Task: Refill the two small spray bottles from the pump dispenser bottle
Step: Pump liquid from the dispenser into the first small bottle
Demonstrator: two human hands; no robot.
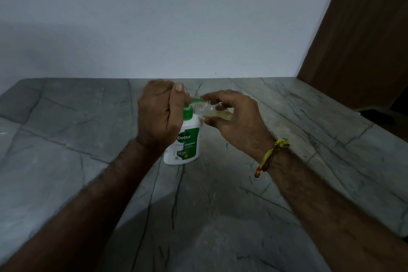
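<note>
A white pump dispenser bottle [185, 146] with a green label and green pump head stands upright on the grey marble counter [88, 139]. My left hand [159, 115] is wrapped over the pump head, thumb pointing up. My right hand [231, 117] holds a small clear spray bottle [212, 111] tilted on its side, its open threaded neck right at the green nozzle tip. Pale yellowish liquid lies in the small bottle. No cap shows on it. A second small spray bottle is not in view.
A white wall rises behind the counter. A brown wooden panel [364, 40] stands at the back right, where the counter's edge drops off. A yellow and red thread band circles my right wrist [271, 157].
</note>
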